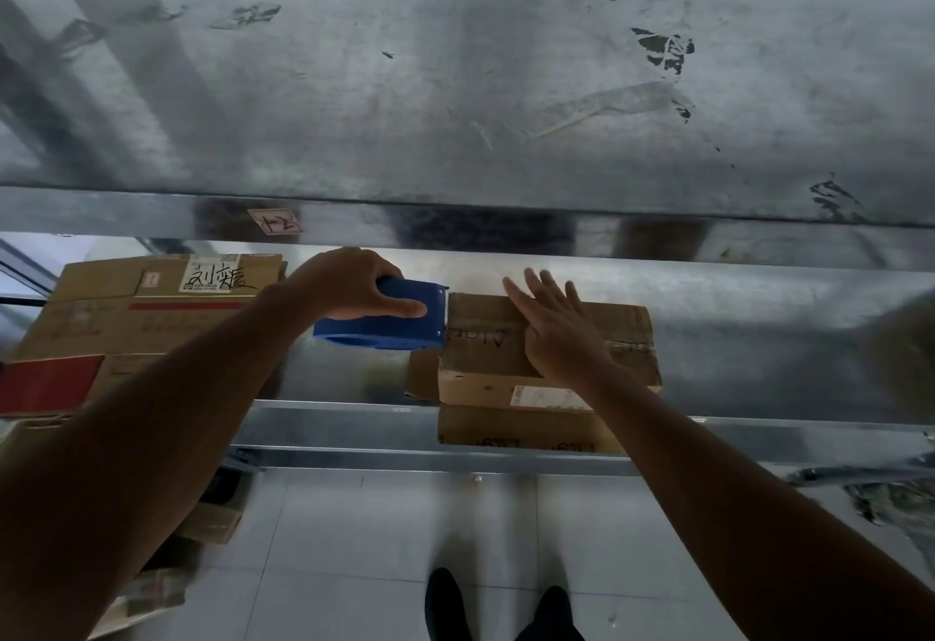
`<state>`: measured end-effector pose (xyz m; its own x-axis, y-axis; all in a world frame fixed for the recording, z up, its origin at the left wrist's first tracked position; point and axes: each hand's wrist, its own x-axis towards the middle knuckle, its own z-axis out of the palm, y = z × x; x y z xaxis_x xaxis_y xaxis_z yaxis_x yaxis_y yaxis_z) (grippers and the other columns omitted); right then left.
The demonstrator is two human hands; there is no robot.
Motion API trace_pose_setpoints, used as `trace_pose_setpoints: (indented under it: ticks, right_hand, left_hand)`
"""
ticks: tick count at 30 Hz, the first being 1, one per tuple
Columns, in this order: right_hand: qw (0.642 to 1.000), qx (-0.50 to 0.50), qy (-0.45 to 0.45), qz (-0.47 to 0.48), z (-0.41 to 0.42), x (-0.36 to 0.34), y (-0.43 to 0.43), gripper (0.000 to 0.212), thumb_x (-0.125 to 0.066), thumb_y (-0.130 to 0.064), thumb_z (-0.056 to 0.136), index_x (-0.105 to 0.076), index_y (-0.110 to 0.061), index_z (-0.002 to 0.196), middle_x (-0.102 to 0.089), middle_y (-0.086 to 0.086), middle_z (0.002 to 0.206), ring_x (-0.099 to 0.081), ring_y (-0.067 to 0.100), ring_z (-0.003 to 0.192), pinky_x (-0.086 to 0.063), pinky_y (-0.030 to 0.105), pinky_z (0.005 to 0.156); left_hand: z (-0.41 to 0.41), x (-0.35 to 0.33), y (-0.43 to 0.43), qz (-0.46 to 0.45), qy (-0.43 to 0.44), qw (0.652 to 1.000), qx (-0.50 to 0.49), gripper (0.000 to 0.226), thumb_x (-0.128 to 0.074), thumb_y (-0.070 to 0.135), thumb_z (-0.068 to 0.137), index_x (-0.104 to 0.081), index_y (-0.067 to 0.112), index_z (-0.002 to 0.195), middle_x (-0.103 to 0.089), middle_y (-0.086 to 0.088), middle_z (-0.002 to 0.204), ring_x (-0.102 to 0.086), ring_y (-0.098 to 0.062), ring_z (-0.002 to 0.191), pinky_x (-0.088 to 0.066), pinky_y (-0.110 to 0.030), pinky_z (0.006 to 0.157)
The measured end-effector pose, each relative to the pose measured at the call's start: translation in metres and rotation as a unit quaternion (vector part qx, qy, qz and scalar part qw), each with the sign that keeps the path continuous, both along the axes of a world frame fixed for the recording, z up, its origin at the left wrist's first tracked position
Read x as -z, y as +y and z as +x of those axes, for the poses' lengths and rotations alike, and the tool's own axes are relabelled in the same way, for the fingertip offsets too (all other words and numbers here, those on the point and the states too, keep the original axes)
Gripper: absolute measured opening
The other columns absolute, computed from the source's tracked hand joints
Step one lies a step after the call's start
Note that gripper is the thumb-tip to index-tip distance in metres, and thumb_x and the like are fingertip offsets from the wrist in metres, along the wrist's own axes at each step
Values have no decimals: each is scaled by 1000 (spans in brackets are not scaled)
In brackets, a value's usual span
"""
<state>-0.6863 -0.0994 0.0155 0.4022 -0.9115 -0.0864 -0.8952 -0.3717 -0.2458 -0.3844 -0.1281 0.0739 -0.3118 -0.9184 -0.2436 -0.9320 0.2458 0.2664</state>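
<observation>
Dark shoes (448, 605) on pale floor tiles, closest of all. Farther on, at the galvanised shelf (329, 423): left hand (349, 286) wrapped round a blue plastic tape dispenser (384, 319), toothed end touching the left edge of a worn brown cardboard box (480, 352). Right hand (556, 331) flat on the lid, fingers straight, pressing down. Box long axis left to right, taped seam along it, so probably a pull rightward, toward the pressing hand. Beside it at left, labelled cartons (152, 306); beyond, a scuffed upper shelf (455, 83).
</observation>
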Motion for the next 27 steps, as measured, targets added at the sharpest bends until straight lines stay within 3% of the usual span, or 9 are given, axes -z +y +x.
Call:
trace_pose_setpoints:
  ticks: [2,4,8,12,15,20,24,27]
  right_hand:
    - [1000,7,10,22,0,7,0,67,5,-56,100,4,-31,162,8,2,171,17,19,156,13,41,126]
    - [999,2,48,20,1,11,-1,78,15,-72,89,13,-38,159,14,-1,170,19,20,155,14,43,125]
    - [996,-1,81,24,2,9,-2,68,-4,-71,96,19,-46,155,12,2,171,16,23,156,12,46,126]
    - [996,-5,89,23,1,8,-3,66,-9,-70,99,18,-49,155,7,2,171,13,23,157,13,46,125]
    - [996,-6,91,21,1,7,-2,66,-10,-70,99,20,-50,154,6,3,171,13,23,157,13,47,125]
    - [996,-6,92,18,0,8,-2,65,-8,-71,98,21,-50,153,6,3,171,13,23,157,14,47,125]
    - [996,-4,89,20,1,8,-2,64,-9,-70,99,21,-51,153,7,3,171,14,23,157,16,46,124]
    - [996,-2,85,17,1,9,-1,65,-10,-69,100,19,-50,154,6,3,171,13,23,157,15,46,125]
  left_hand:
    - [4,1,1,5,10,1000,-9,52,-56,73,83,-71,27,104,-61,17,78,-57,-5,73,-36,-23,61]
    - [9,3,1,8,25,1000,-15,53,-57,72,83,-71,26,106,-64,14,82,-59,-6,76,-38,-24,63]
    - [15,8,0,19,49,999,-12,72,-52,84,73,-72,25,108,-70,9,89,-63,-9,79,-51,-31,72]
    - [21,3,0,50,81,995,0,104,-35,106,46,-71,31,108,-70,13,87,-65,-6,77,-55,-31,73]
    - [25,2,-2,61,70,995,28,99,-35,106,47,-71,35,106,-69,18,83,-64,-3,75,-54,-27,70]
    - [28,-1,-4,73,58,995,28,73,-49,86,62,-71,32,106,-69,16,83,-65,-5,75,-47,-23,65]
    - [41,4,-3,83,45,996,3,76,-48,87,61,-72,31,107,-69,17,86,-65,-5,76,-43,-22,62]
    - [37,12,-2,72,13,997,7,70,-53,82,71,-71,28,110,-67,14,89,-63,-6,78,-45,-25,65]
